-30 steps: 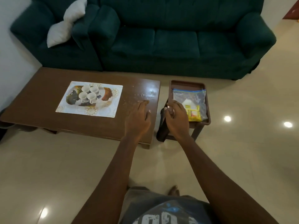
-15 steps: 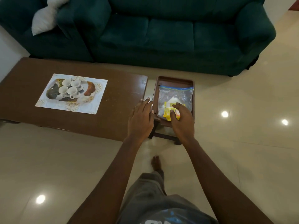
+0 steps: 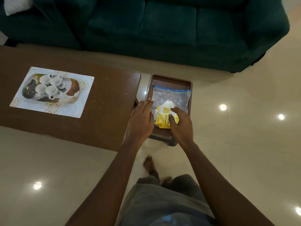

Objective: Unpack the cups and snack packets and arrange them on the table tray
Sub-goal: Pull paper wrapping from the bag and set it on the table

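We note a dark green sofa [image 3: 162,30] running across the far side, its seat cushions visible and its right armrest rounded. A white cushion [image 3: 14,5] lies on the green upholstery at far left, cut off by the frame edge. A pale sliver of wall [image 3: 2,37] shows beside it. Floor [image 3: 244,152]: glossy cream tiles with thin grout lines. We count several round light reflections [image 3: 222,107] on the tiles, to the right and lower left. A low brown wooden table [image 3: 105,115] stands before the sofa, apart from it, its top lightly speckled.
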